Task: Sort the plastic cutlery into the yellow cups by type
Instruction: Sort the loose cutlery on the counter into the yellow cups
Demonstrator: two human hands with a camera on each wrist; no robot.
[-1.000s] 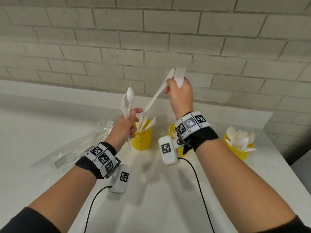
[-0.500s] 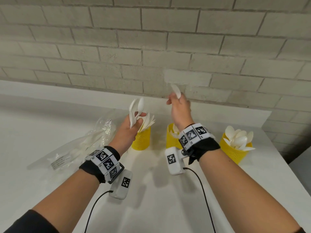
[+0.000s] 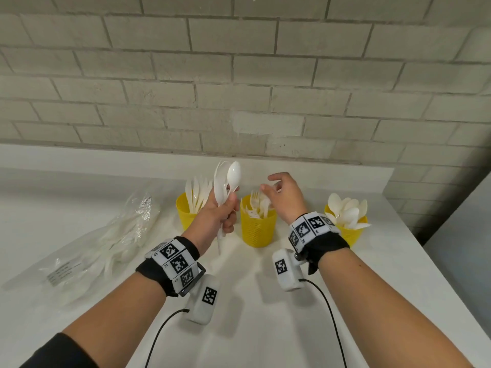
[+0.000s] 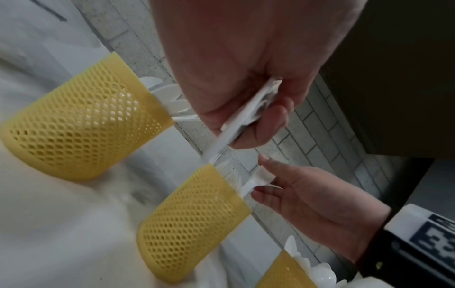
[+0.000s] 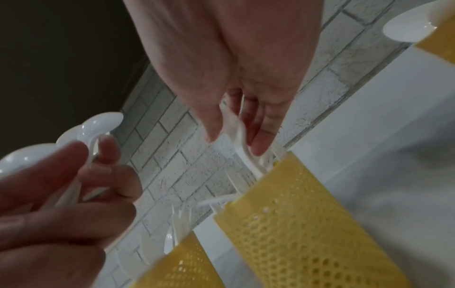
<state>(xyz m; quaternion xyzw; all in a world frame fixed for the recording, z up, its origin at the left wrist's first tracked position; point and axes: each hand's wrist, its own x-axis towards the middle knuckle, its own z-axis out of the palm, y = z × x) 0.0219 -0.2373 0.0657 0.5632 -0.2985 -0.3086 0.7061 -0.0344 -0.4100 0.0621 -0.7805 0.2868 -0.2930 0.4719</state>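
Note:
Three yellow mesh cups stand in a row on the white table: the left cup (image 3: 186, 217) holds knives, the middle cup (image 3: 257, 231) forks, the right cup (image 3: 354, 235) spoons. My left hand (image 3: 229, 208) grips a bunch of white spoons (image 3: 231, 173) by their handles, bowls up, between the left and middle cups. My right hand (image 3: 268, 183) hovers over the middle cup. In the right wrist view its thumb and fingers (image 5: 256, 144) lightly pinch a white fork (image 5: 234, 126) whose handle points down into the middle cup (image 5: 307, 224).
A clear plastic bag (image 3: 106, 243) with more white cutlery lies at the left of the table. A brick wall with a ledge rises right behind the cups. The table edge runs close to the right cup, and wrist camera cables trail toward me.
Both hands came down from high in front of the wall. The knife has left my right hand, which now holds only the fork over the middle cup. My left hand keeps the spoons.

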